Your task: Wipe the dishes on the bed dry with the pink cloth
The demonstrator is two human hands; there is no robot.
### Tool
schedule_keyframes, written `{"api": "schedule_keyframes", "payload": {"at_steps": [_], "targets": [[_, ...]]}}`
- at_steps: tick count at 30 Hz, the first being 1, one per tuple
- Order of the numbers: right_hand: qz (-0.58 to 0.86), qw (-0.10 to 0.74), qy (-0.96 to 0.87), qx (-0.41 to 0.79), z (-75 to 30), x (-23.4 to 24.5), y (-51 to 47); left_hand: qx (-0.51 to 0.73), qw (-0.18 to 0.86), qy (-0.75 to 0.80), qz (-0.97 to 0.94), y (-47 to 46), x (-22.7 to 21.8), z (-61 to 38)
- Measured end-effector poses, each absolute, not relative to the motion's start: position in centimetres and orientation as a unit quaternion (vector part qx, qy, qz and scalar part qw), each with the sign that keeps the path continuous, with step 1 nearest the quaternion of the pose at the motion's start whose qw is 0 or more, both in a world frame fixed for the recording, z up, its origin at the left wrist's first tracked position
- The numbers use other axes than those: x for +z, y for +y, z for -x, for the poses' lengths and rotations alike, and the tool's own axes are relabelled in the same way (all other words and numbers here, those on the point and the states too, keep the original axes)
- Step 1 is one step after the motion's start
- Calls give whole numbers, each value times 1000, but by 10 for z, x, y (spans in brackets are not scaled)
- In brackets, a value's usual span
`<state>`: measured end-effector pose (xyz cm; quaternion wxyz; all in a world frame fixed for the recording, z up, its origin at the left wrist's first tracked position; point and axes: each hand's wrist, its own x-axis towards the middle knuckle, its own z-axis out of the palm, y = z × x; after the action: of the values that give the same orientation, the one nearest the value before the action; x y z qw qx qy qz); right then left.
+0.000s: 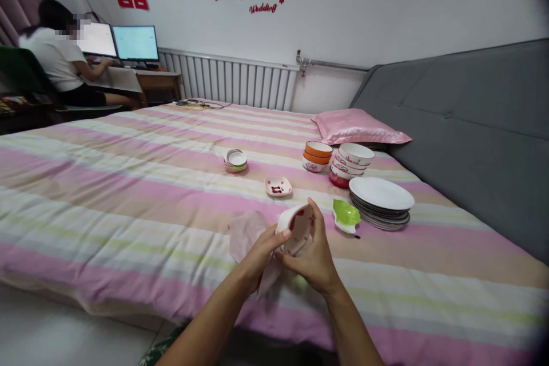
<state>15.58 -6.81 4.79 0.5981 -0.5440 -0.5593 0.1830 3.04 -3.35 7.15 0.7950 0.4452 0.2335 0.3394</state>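
A small white bowl (pixel 301 230) with red patterns inside is tilted on its side above the bed, its opening facing right. My left hand (pixel 268 249) grips its left side, thumb near the rim. My right hand (pixel 319 257) wraps its right side, fingers behind the far rim and thumb below. A pale pink cloth (pixel 245 234) spreads out beside my left hand and also hangs under the bowl; which hand pinches it I cannot tell. Just beyond sits a square pink dish (pixel 278 187) with a cartoon print. To the right lies a green leaf-shaped dish (pixel 346 216).
Plates (pixel 381 193) are stacked at right, with patterned bowls (pixel 355 154) and orange bowls (pixel 318 148) behind. Small dishes (pixel 235 159) are piled farther left. A pink pillow (pixel 360 124) rests by the grey headboard (pixel 467 126). A person (pixel 60 60) sits at a desk, far left.
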Motion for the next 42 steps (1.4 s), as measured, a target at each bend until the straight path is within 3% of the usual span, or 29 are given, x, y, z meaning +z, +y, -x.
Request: {"api": "schedule_keyframes", "payload": {"at_steps": [5,16,20,25,29,36,42], "targets": [[611,569,-546,74,-154,44,-63,367,753,306,-453,-31,70,-35],[627,546,-553,55,-155,37,-60,377,717,337,-480,-25,57,-34],[600,585,-523,154,-159,38,-60,381,721,349,-463,-20,52,-31],[491,700,-339,392,-161,44,-60,389,745,329,-431,-15,48,-31],[414,695,-239,538,-157,48,-61,384,750,325,-430,-16,49,-34],[353,727,-38,588,-157,49,-58,403,731,324,-445,-18,60,-31],[309,709,13,634,-170,50,-62,421,730,351,-408,-15,65,-26]]}}
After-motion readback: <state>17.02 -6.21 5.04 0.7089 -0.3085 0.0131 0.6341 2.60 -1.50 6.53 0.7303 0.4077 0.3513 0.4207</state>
